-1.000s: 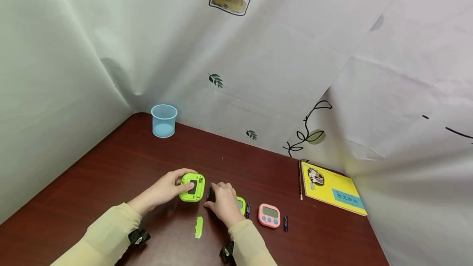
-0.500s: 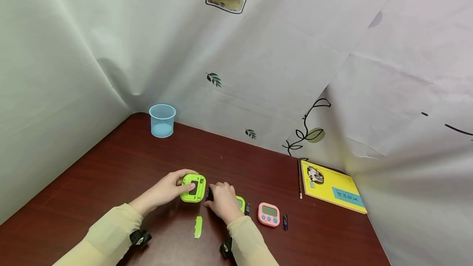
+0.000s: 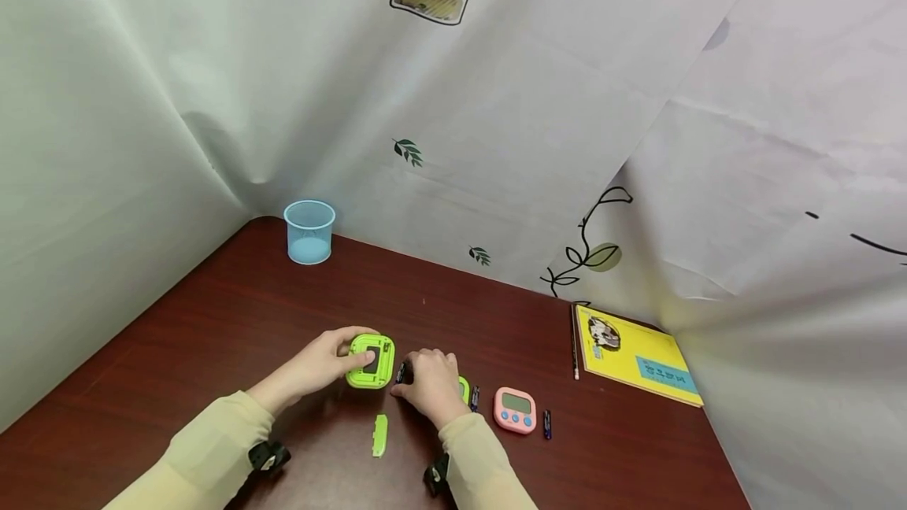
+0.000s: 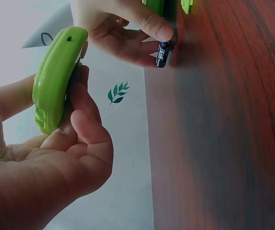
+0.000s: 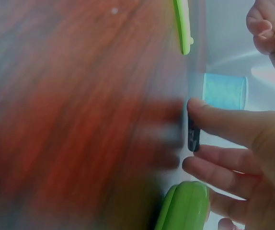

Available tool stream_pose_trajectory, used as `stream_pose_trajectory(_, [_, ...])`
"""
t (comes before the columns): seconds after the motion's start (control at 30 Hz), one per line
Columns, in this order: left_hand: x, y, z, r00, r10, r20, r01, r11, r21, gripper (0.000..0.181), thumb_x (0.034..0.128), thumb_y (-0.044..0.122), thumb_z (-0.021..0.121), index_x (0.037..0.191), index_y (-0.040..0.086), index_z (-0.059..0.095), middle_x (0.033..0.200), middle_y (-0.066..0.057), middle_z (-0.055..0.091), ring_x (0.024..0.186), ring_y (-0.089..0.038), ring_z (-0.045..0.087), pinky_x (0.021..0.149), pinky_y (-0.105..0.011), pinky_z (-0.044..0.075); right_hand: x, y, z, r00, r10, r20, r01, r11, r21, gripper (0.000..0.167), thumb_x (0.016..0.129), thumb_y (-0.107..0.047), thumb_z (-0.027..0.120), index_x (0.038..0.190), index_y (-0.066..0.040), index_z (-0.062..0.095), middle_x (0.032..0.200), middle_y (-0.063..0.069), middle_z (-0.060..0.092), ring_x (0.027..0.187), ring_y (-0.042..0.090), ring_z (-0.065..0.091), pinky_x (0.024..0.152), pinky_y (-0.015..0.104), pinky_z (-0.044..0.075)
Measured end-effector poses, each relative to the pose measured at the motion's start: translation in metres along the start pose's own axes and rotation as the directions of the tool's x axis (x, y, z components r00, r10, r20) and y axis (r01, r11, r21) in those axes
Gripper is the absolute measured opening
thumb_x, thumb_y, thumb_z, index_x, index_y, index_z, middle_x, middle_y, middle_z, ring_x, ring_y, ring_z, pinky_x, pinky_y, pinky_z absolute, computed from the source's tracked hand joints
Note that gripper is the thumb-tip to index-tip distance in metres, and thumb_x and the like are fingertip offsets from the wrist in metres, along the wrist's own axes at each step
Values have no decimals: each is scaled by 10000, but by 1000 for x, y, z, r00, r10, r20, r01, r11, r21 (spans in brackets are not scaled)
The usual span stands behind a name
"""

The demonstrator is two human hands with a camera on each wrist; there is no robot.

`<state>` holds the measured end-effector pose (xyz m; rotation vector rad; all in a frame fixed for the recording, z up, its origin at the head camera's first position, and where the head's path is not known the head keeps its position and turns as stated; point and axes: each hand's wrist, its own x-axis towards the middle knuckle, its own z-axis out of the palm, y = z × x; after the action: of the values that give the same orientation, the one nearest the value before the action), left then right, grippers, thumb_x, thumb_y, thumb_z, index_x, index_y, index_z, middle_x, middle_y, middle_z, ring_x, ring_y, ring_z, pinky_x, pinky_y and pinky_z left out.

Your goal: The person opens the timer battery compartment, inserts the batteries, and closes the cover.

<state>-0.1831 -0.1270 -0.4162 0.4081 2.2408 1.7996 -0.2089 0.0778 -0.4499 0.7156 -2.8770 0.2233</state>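
Observation:
My left hand (image 3: 322, 362) holds a green timer (image 3: 371, 361) above the table, its back with the uncovered battery compartment facing up and the thumb across it. In the left wrist view the fingers curl round the green timer (image 4: 58, 79). To its right, my right hand (image 3: 434, 384) pinches a small dark battery (image 3: 401, 373) between thumb and fingers, low at the table. The right wrist view shows the battery (image 5: 193, 133) under the thumb tip. A green cover piece (image 3: 379, 436) lies nearer the front, between the hands.
Partly behind the right hand lies another green timer (image 3: 464, 389), with batteries (image 3: 475, 399) beside it. A pink timer (image 3: 515, 410) and more batteries (image 3: 548, 424) are further right. A blue cup (image 3: 309, 232) stands at the back left; a pencil (image 3: 575, 343) and yellow book (image 3: 638, 354) lie back right.
The right hand has shifted slightly right, and the battery at its fingertips has tilted a little. The left hand keeps its hold on the green timer. The head view has moved slightly.

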Motion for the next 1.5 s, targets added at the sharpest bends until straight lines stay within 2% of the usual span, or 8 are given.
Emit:
stream_pose_trajectory(0.1, [0,0,0,1000,-5,-3,5,1000,3,532,931,192,613,1332,-104,427,1030,-180,671,874,-206,644,666,-278,511,-2,2,-2,1000,12,1,-12,999,50,312,691,-423,823,848,-178,711,700,-76,577,683,132,522,653,312,334])
stream_pose_trajectory(0.3, [1,-2,0,1000,-5,1,5,1000,-4,532,926,191,620,1324,-108,431,1019,-178,674,846,-184,639,652,-276,509,-8,6,-8,999,31,-29,-27,993,119,395,734,-478,775,996,-187,723,878,-65,677,783,131,551,689,303,332])
stream_pose_trajectory(0.47, [1,-3,0,1000,-21,-11,21,1000,2,525,924,198,623,1322,-94,443,1019,-163,674,820,-157,624,644,-273,499,-13,11,-10,994,-9,-111,26,988,154,425,748,-490,759,1044,-188,713,950,-68,697,843,121,568,712,292,330])
stream_pose_trajectory(0.63, [1,-3,2,999,-32,-11,32,999,-21,517,927,191,617,1322,-93,443,1033,-167,672,843,-170,641,666,-285,514,-17,16,-9,980,-58,-189,100,970,220,424,744,-468,773,1053,-188,704,954,-83,694,858,92,560,752,295,346])
stream_pose_trajectory(0.8, [1,-3,4,999,-38,-14,37,999,-38,516,928,192,616,1322,-93,445,1035,-169,672,851,-178,650,679,-298,524,-21,17,-10,967,-85,-241,153,947,283,419,739,-436,789,1057,-178,700,949,-84,693,870,81,558,797,310,381])
stream_pose_trajectory(1.07, [2,-5,5,999,-45,-22,44,999,-29,510,921,195,626,1314,-85,461,1028,-159,674,840,-179,650,684,-306,528,-28,16,-18,957,-52,-284,174,890,422,430,719,-386,817,1078,-181,701,946,-100,690,888,66,571,864,357,406])
stream_pose_trajectory(1.3, [4,-4,7,999,-39,-21,39,999,3,507,921,212,625,1310,-76,473,1017,-148,674,812,-162,631,661,-286,508,-30,11,-24,944,-49,-325,219,830,513,431,692,-363,839,1070,-202,705,921,-136,677,876,32,560,835,341,413])
stream_pose_trajectory(1.5, [4,-3,7,999,-36,-6,36,999,-15,493,933,202,607,1313,-79,468,1033,-152,671,815,-150,636,679,-293,516,-31,6,-27,931,-77,-356,264,816,514,421,694,-345,841,1061,-193,704,912,-99,688,846,78,564,785,301,408])
